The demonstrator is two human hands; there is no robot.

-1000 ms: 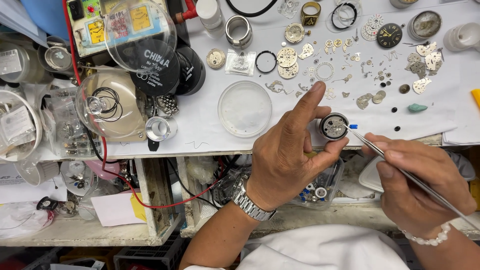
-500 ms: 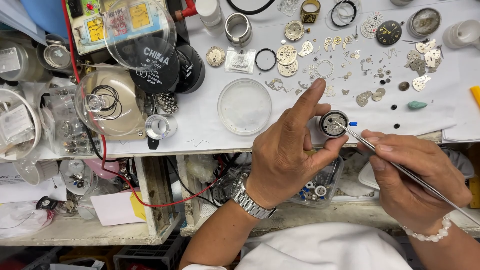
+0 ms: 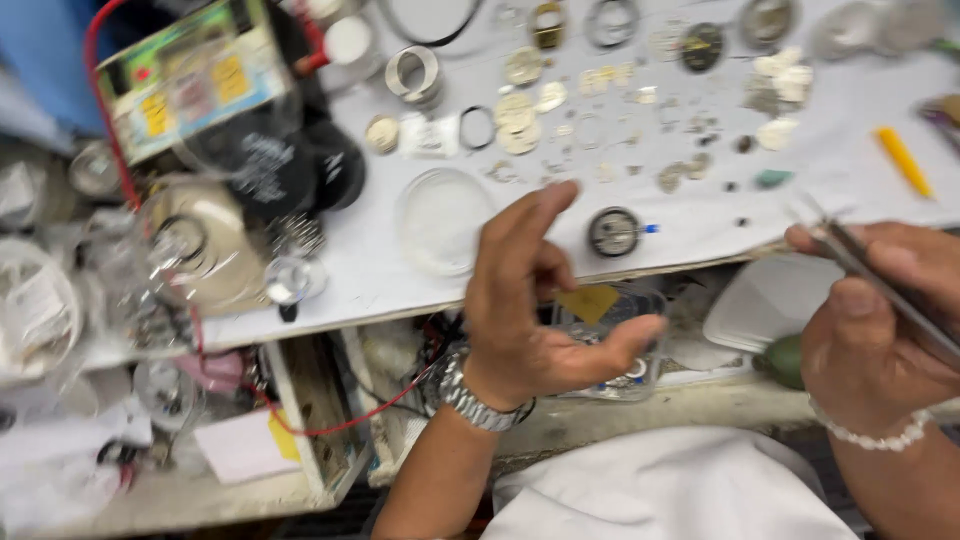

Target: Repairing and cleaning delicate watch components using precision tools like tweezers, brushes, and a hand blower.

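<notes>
Head view, looking down on a white-covered desk (image 3: 700,215) strewn with small watch parts; the frame is blurred by motion. The left hand (image 3: 535,300) is hovering just in front of the desk's near edge, spread wide, with its fingers (image 3: 545,215) lifted and its thumb (image 3: 615,345) stretched out to the right; it is holding nothing. A metal wristwatch (image 3: 478,398) is sitting on the left wrist. The round watch movement (image 3: 614,231), dark-faced with a metal rim, is lying flat on the desk close to the near edge, just right of the left hand's fingers and apart from them; a small blue-tipped stem is projecting from its right side. The right hand (image 3: 880,320) is at the right edge of the frame, below the desk edge, closed around a pair of metal tweezers (image 3: 850,255), whose tips are pointing up and to the left, well apart from the movement. A beaded bracelet (image 3: 870,432) is circling the right wrist. A clear round dish (image 3: 443,220) is resting on the desk left of the left hand's fingers. Farther back, scattered gears and plates (image 3: 530,110) are lying in loose groups. A yellow stick (image 3: 903,160) is lying near the desk's right end. A red wire (image 3: 330,425) is trailing under the desk.
</notes>
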